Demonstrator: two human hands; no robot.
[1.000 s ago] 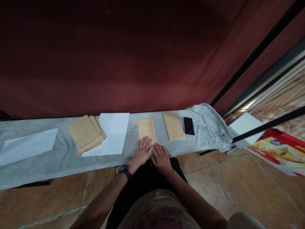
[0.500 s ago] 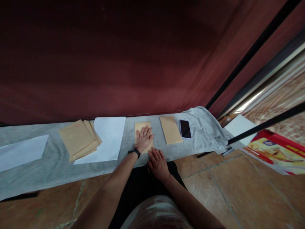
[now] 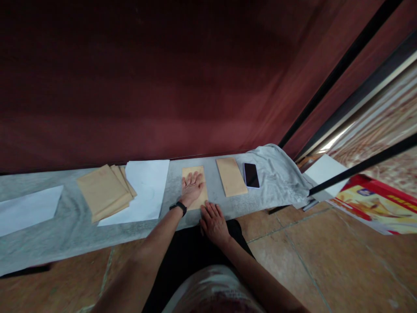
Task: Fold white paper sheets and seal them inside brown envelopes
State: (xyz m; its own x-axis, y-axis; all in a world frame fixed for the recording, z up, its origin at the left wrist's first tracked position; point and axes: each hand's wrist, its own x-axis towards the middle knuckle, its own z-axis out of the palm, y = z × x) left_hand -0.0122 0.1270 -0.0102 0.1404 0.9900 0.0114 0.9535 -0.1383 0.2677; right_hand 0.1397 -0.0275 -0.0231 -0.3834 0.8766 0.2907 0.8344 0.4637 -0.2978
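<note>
My left hand (image 3: 191,188) lies flat, fingers stretched out, on top of a brown envelope (image 3: 201,201) on the grey cloth-covered bench (image 3: 74,221). A black band sits on that wrist. My right hand (image 3: 213,222) rests flat and open at the bench's near edge, just below the envelope's right corner. A second brown envelope (image 3: 231,176) lies to the right, beside a dark phone (image 3: 251,175). To the left are a white sheet (image 3: 143,191) and a fanned stack of brown envelopes (image 3: 103,194).
Another white sheet (image 3: 28,210) lies at the far left of the bench. A dark red curtain (image 3: 146,87) hangs behind. Bunched grey cloth (image 3: 280,176) ends the bench on the right, with a white board (image 3: 325,171) and a red printed box (image 3: 378,204) beyond. Tiled floor below.
My left hand slid forward from the envelope's near end onto its middle and has stayed there. The right hand stayed at the bench edge.
</note>
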